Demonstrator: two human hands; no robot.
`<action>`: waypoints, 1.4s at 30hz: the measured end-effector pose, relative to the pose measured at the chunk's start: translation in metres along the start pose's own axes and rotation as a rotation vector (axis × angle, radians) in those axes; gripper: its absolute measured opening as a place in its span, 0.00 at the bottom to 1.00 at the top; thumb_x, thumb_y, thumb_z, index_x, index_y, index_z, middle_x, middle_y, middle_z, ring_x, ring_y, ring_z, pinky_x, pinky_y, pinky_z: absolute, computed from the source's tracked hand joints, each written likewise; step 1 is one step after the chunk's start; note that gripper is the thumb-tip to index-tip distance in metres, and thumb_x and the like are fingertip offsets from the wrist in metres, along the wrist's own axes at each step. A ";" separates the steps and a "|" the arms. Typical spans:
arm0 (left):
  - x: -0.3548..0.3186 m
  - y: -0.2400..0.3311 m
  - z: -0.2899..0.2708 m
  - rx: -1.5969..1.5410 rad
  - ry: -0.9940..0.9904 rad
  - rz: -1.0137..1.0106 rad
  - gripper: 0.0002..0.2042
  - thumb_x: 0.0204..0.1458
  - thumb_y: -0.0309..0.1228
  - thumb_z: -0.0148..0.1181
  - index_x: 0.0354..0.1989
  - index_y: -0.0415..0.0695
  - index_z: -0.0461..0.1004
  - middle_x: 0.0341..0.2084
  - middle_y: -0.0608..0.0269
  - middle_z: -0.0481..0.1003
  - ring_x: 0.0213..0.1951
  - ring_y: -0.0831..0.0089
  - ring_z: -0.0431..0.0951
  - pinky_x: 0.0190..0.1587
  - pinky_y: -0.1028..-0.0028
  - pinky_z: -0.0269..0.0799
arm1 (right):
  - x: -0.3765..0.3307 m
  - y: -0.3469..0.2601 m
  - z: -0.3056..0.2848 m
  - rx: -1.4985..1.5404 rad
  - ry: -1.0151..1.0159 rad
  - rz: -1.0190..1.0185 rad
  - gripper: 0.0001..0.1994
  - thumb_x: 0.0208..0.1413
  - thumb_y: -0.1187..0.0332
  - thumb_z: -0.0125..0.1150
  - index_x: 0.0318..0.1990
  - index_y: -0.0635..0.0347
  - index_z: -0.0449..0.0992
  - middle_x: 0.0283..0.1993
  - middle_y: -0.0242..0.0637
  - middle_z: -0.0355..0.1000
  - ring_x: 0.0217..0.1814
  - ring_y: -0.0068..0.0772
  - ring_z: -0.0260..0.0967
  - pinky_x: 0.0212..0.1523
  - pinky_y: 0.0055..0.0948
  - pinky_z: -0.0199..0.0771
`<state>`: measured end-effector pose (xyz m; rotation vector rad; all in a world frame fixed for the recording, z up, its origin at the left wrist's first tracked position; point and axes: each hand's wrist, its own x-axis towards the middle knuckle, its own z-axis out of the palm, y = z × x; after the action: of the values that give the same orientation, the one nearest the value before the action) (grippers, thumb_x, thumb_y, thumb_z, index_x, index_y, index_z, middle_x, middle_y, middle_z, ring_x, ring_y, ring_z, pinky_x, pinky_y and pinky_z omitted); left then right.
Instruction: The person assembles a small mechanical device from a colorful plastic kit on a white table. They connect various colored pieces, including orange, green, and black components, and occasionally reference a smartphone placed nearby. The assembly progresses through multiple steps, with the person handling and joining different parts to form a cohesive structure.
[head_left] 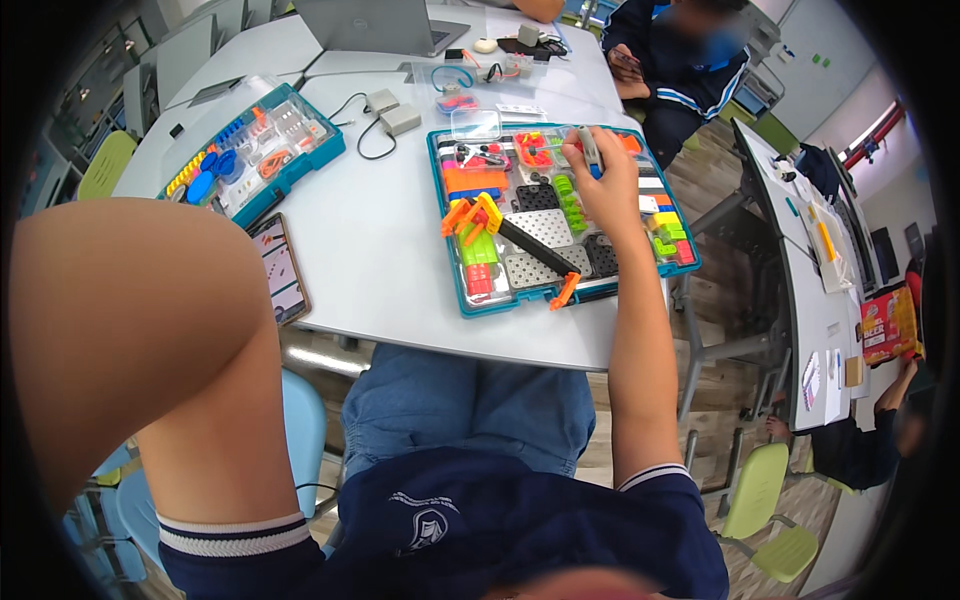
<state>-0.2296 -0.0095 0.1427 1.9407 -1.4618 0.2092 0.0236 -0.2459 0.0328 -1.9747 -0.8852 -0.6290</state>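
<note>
Our right hand [600,185] pinches a small grey plastic piece [590,148] above the teal tray of bright building parts [455,235]. Our left hand is out of sight. We are picking parts; next needs a careful fit. Around us: white table [380,250], phone [279,268], classroom.

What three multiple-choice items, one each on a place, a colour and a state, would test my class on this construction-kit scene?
1. Where does the phone lie?
A. on the table's near edge, left of the nearer tray
B. inside the tray
C. on the laptop

2. What colour is the rim of the nearer parts tray?
A. red
B. teal
C. white

3. What is the right hand doing?
A. resting flat on the table
B. holding a small grey piece over the tray
C. typing

Answers: 1 A, it lies by the table edge; 2 B, its border is teal; 3 B, fingers pinch the piece.
</note>
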 end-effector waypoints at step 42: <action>-0.004 0.006 -0.010 0.000 -0.058 -0.010 0.10 0.59 0.30 0.66 0.45 0.39 0.78 0.39 0.61 0.80 0.41 0.76 0.78 0.47 0.72 0.73 | -0.004 -0.004 0.001 -0.039 -0.028 -0.004 0.10 0.57 0.72 0.67 0.45 0.61 0.77 0.40 0.45 0.72 0.42 0.54 0.73 0.42 0.44 0.72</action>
<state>-0.2337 -0.0009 0.1503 1.9680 -1.4888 0.1493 0.0180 -0.2447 0.0309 -2.0212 -0.9002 -0.6268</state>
